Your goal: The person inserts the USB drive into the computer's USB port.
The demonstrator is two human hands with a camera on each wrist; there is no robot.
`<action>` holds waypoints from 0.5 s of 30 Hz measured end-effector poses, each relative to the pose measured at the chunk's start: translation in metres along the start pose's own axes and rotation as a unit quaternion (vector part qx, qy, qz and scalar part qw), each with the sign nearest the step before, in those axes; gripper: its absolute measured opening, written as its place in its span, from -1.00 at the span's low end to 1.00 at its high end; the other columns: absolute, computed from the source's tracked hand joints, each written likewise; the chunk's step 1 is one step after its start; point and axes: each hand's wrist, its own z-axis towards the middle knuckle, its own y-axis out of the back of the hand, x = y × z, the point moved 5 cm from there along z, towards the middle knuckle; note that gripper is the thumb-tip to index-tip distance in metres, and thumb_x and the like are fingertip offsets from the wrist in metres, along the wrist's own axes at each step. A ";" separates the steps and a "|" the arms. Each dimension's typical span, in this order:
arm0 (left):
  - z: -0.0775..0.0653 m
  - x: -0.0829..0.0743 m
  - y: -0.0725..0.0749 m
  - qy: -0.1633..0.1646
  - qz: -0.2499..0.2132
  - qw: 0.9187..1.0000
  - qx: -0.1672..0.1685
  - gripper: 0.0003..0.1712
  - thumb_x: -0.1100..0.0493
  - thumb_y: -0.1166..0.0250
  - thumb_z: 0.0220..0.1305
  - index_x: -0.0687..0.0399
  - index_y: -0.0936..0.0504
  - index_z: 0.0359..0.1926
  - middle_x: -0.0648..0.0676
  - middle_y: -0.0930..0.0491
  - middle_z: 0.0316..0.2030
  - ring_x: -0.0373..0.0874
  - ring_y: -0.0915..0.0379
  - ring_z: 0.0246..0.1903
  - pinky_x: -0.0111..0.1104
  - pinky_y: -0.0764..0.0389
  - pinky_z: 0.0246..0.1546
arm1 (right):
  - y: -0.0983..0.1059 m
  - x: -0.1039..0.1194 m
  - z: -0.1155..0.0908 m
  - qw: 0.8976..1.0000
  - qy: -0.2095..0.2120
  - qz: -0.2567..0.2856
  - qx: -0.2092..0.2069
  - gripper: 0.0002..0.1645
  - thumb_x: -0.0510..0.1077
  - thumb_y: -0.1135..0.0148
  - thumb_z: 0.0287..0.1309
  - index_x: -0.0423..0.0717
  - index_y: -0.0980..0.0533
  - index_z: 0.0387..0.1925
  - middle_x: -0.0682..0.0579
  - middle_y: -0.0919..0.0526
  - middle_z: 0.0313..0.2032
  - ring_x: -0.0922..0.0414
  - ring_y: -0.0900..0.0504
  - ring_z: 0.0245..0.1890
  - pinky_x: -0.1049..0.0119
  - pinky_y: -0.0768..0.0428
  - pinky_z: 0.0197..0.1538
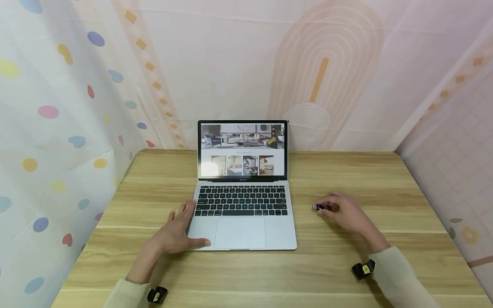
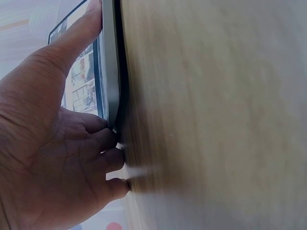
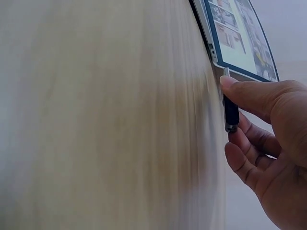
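Note:
A silver laptop (image 1: 240,233) stands unfolded on the wooden table, its screen (image 1: 242,149) lit with a page of furniture pictures. My left hand (image 1: 177,233) rests at its front left corner. The thumb lies on top beside the trackpad, and the other fingers run along the left side, down by the table (image 2: 201,120). To the right of the laptop, my right hand (image 1: 340,211) pinches a small dark USB flash drive (image 3: 231,112) between thumb and fingers. Its metal plug points left, toward the laptop's right side, with a gap between in the head view.
Ports show on the laptop's side edge (image 3: 212,51) in the right wrist view. Patterned cloth curtains (image 1: 231,64) hang behind the table and at both sides. Dark wrist-worn devices (image 1: 157,295) sit by both sleeves.

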 end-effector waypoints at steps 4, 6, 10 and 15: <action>0.000 0.000 0.000 0.001 0.000 1.000 0.001 0.63 -0.47 -0.53 -0.11 0.26 0.22 0.63 0.33 0.24 0.64 0.33 0.35 0.62 0.29 0.31 0.57 | -0.002 0.001 0.004 1.000 -0.013 0.001 -0.003 -0.75 -0.11 -0.44 0.25 0.06 -0.74 -0.03 0.12 -0.65 -0.21 0.22 -0.45 -0.35 0.42 -0.50 -0.30; 0.000 0.000 0.000 0.001 0.000 1.000 0.001 0.63 -0.47 -0.54 -0.11 0.26 0.22 0.64 0.33 0.24 0.64 0.33 0.35 0.62 0.29 0.31 0.57 | -0.004 0.003 0.007 1.000 -0.018 -0.001 -0.005 -0.75 -0.10 -0.44 0.26 0.06 -0.74 -0.03 0.11 -0.66 -0.19 0.21 -0.46 -0.35 0.41 -0.50 -0.29; 0.000 0.000 0.000 0.002 -0.001 1.000 0.003 0.63 -0.46 -0.54 -0.11 0.26 0.23 0.64 0.33 0.25 0.64 0.33 0.36 0.62 0.29 0.32 0.57 | -0.006 0.006 0.012 1.000 -0.017 -0.002 -0.013 -0.76 -0.11 -0.45 0.24 0.05 -0.75 -0.04 0.08 -0.67 -0.19 0.20 -0.46 -0.34 0.40 -0.51 -0.28; 0.000 -0.001 0.001 0.005 -0.002 1.000 0.006 0.63 -0.46 -0.54 -0.11 0.24 0.24 0.64 0.32 0.26 0.64 0.33 0.37 0.62 0.29 0.33 0.57 | -0.009 0.008 0.018 1.000 -0.018 -0.003 -0.018 -0.76 -0.11 -0.46 0.23 0.06 -0.76 -0.06 0.08 -0.67 -0.20 0.20 -0.47 -0.34 0.40 -0.50 -0.28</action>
